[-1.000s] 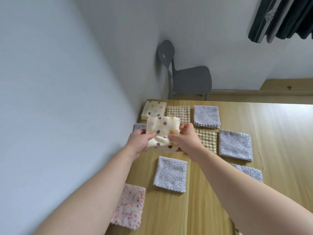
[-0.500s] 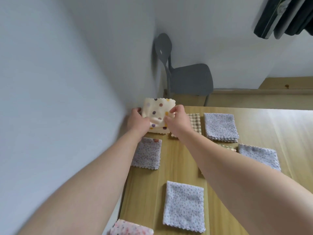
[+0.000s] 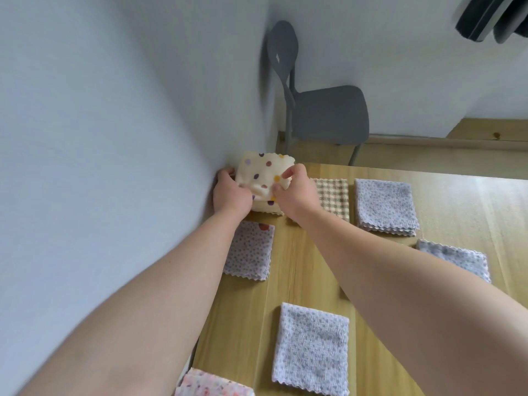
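Cream dotted cloth (image 3: 264, 174), held just left of the checked cloth (image 3: 334, 198) at the far corner of the surface (image 3: 308, 267). Against a second ago, I see it carried away from me, beyond the lilac cloth (image 3: 248, 250) lying nearer than the checked cloth. The left hand (image 3: 231, 195) grips its left edge; the right hand (image 3: 295, 192) pinches its right edge. It looks square, no long axis evident. Its scalloped far edge tilts upward, and its near edge meets a matching pile (image 3: 267, 209).

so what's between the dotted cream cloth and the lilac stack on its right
A beige checked cloth lies between the dotted cream cloth and the lilac stack; the head view shows it.
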A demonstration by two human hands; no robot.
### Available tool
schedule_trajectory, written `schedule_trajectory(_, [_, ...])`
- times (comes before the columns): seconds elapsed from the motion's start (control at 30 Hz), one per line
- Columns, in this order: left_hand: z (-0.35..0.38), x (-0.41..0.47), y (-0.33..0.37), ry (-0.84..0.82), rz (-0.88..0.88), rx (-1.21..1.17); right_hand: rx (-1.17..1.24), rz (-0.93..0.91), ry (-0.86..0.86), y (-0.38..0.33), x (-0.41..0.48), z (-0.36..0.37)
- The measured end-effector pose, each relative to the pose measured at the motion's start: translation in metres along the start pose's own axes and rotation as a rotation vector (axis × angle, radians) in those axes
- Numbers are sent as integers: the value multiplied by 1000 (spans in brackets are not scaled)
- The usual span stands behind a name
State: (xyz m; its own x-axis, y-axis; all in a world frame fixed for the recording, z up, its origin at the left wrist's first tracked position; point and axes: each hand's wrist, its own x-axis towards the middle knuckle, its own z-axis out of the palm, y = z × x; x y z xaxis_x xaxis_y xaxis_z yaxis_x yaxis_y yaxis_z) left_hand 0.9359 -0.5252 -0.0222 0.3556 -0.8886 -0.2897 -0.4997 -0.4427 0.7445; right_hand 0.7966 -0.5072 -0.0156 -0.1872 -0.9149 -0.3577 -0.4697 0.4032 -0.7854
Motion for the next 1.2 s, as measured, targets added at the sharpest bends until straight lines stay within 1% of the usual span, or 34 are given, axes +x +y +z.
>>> schedule_trajectory(0.07, [0,0,-4,-21,7,50,-36,-13,-32,5,0,3])
schedule_trajectory(0.17, [1,-4,-6,-45,55,217,-113,-36,-61,11,-3,2])
schedule_trajectory(0.3, [0,-17,2,68,105,309,-108,-85,-6,18,-16,-12])
schedule_trajectory(0.4, [-1,-47,5,128,201,276,-47,-117,74,28,-38,-30])
schedule_trajectory(0.5, [3,-94,-7,170,376,225,15,-110,100,44,-71,-46])
schedule_trajectory(0.57, [8,-132,-20,122,433,179,61,-92,100,60,-94,-53])
schedule_trajectory(0.63, [13,-176,-33,25,432,177,95,-56,117,80,-125,-61])
schedule_trajectory(0.8, [16,-286,-71,-139,357,229,205,112,120,129,-217,-74])
schedule_trajectory(0.9, [7,-350,-98,-194,266,283,193,178,52,153,-275,-79])
schedule_trajectory(0.97, [2,-378,-116,-238,210,294,181,201,5,166,-301,-79])
schedule_trajectory(1.1, [-10,-438,-150,-267,9,329,132,223,-57,194,-360,-82])
schedule_trajectory(1.2, [-16,-476,-169,-352,-126,344,68,251,-93,214,-402,-84])
